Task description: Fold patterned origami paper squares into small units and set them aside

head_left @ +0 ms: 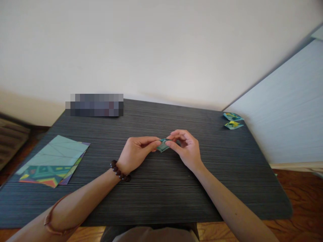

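Between my two hands, over the middle of the table, is a small folded piece of green paper (163,145). My left hand (136,150) pinches its left edge between thumb and forefinger; a dark beaded bracelet (119,172) circles that wrist. From the other side my right hand (187,148) grips the paper's right edge, thumb in front and fingers curled behind. The paper's lower corner points toward me. Its exact folds are partly covered by my fingertips.
Patterned paper sheets (54,156) lie stacked at the left of the dark table (156,191). Two folded paper pieces, an upper one (233,116) and a lower one (233,125), sit at the far right corner. A blurred-out object (96,106) stands at the back left, near the wall.
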Motion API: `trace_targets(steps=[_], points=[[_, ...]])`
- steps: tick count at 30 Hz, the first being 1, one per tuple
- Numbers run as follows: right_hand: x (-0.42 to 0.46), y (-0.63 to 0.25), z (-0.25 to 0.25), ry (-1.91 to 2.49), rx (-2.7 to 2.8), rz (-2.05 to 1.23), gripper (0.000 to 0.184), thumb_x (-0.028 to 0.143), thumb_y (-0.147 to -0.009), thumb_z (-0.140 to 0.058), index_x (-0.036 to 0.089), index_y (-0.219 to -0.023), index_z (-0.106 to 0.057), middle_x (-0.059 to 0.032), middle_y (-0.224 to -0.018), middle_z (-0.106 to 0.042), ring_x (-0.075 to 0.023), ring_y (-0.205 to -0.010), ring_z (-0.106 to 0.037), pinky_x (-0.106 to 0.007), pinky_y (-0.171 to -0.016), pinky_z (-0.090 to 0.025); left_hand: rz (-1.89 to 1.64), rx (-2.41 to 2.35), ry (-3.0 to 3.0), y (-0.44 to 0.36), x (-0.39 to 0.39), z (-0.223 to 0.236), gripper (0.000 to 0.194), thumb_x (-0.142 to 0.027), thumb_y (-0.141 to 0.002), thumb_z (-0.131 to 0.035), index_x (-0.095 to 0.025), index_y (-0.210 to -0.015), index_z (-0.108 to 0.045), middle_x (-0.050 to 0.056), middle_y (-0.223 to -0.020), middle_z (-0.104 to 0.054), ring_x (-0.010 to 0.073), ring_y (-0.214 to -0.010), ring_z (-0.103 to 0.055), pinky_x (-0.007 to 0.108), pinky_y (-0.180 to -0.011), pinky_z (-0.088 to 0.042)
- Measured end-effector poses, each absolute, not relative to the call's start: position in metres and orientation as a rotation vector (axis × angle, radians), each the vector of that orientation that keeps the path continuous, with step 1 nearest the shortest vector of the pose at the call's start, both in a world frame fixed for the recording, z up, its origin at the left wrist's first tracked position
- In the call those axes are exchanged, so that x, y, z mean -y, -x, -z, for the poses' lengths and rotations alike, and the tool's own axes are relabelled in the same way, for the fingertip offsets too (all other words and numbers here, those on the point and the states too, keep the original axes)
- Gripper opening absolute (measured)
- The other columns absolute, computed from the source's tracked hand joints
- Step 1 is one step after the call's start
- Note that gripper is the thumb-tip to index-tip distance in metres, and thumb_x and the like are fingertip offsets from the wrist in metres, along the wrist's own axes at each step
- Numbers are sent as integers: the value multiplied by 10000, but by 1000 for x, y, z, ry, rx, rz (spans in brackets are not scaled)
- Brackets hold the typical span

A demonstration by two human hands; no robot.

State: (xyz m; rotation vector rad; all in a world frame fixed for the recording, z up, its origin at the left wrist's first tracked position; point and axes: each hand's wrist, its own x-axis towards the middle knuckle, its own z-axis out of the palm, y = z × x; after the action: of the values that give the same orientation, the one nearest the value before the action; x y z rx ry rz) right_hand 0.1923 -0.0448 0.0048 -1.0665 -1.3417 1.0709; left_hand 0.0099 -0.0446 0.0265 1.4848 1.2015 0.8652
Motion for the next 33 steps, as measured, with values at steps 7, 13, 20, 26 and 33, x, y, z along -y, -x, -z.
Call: trace_targets(steps=[7, 13, 20, 26, 33], points=[[48, -193, -7, 1135, 1373, -1036, 248, 254, -659, -763, 220, -847, -604, 7, -740, -712, -165, -721, -672, -339, -804, -488, -876, -1194, -1564, -10, 45, -23, 236, -362, -773, -646, -183, -922, -680, 23, -864, -718, 156, -767, -668, 249, -725, -525], [48, -193, -7, 1136, 1377, -1076, 260, 258, -658, -762, 220, -859, -602, 3, -760, -720, -168, -733, -678, -343, -812, -489, -890, -1169, -1486, -10, 45, -25, 207, -354, -779, -636, -161, -829, -691, 22, -816, -713, 149, -760, -654, 245, -734, -522], [44, -197, -5, 1141, 1393, -1150, 302, 306, -709, -708, 221, -971, -585, -7, -807, -702, -157, -759, -663, -317, -751, -503, -865, -1188, -1424, -7, 40, -28, 237, -367, -768, -634, -146, -845, -672, 30, -802, -708, 156, -745, -651, 261, -719, -528], [46, -197, -5, 1168, 1416, -1136, 274, 307, -718, -702, 220, -958, -602, -6, -792, -706, -155, -742, -665, -324, -770, -499, -840, -1174, -1471, -8, 41, -27, 224, -357, -777, -627, -156, -864, -673, 22, -815, -698, 141, -745, -637, 239, -708, -511], [45, -197, -7, 1152, 1347, -1228, 295, 321, -705, -712, 220, -957, -596, -6, -802, -709, -160, -764, -669, -320, -760, -512, -839, -1192, -1419, -7, 37, -30, 241, -370, -771, -639, -151, -855, -695, 22, -820, -711, 142, -762, -643, 237, -735, -520]])
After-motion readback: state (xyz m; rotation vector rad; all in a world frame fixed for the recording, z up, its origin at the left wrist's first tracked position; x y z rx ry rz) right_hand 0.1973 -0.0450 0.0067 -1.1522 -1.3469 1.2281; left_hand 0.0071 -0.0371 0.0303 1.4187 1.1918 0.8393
